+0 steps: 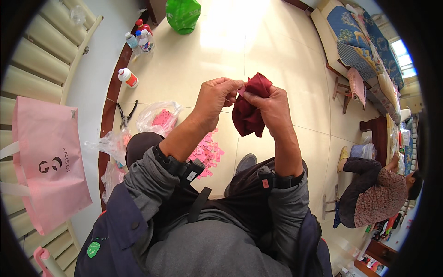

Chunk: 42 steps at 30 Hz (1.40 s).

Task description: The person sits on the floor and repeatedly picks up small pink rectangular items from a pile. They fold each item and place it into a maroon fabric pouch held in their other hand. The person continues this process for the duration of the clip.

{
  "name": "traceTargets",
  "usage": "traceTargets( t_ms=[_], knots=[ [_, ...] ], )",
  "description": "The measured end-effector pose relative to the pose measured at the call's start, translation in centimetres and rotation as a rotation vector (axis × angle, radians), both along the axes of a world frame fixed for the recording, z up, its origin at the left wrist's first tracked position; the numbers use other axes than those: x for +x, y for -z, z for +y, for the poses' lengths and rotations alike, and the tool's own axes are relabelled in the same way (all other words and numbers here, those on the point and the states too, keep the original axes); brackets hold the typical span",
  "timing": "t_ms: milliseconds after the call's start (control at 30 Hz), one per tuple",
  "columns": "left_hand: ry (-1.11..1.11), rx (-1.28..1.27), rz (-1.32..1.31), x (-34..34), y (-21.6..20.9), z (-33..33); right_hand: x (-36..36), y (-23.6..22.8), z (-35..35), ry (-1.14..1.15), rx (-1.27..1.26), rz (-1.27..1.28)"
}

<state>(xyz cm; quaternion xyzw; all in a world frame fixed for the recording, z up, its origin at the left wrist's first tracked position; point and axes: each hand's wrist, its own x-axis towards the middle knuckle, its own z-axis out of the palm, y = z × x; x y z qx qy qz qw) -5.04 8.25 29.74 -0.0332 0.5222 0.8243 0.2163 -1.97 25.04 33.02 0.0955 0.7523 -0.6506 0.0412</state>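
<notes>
Dark red cloth point(258, 87) hangs bunched up in front of me, and my right hand point(275, 108) is closed round its right side with the thumb across the front. My left hand point(216, 98) pinches with its fingertips at the cloth's upper left edge. Between those fingertips and my right thumb shows a small pink tag point(240, 91), partly hidden. Below my hands a pile of pink tags point(207, 154) lies on the floor, partly behind my left forearm. More pink pieces sit in a clear plastic bag point(148, 112) to the left.
Black-handled pliers point(125, 113) lie by the left wall, near a white bottle point(128, 77) and several other bottles point(140, 41). A pink shopping bag point(50, 161) stands far left; a green bag point(182, 16) is ahead. To the right another person point(380, 198) sits near a wooden stool point(344, 90).
</notes>
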Motion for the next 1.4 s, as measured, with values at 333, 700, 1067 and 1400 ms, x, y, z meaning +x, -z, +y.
traceTargets(
  t_ms=[333, 700, 1067, 1400],
  knots=[
    [-0.086, 0.000, 0.007, 0.0, 1.0, -0.3, -1.1, 1.9, -1.2, 0.067, -0.135, 0.011],
    [-0.189, -0.060, 0.065, -0.1, 1.2, 0.9, -1.5, 2.4, -1.0, 0.110, -0.256, 0.071],
    [-0.286, 0.055, -0.008, 0.1, 1.3, 1.5, -2.5, 2.9, -1.4, 0.370, -0.286, 0.159],
    [-0.332, 0.033, 0.039, -0.8, 1.3, -0.5, -1.2, 0.7, -0.6, 0.090, -0.523, -0.011]
  ],
)
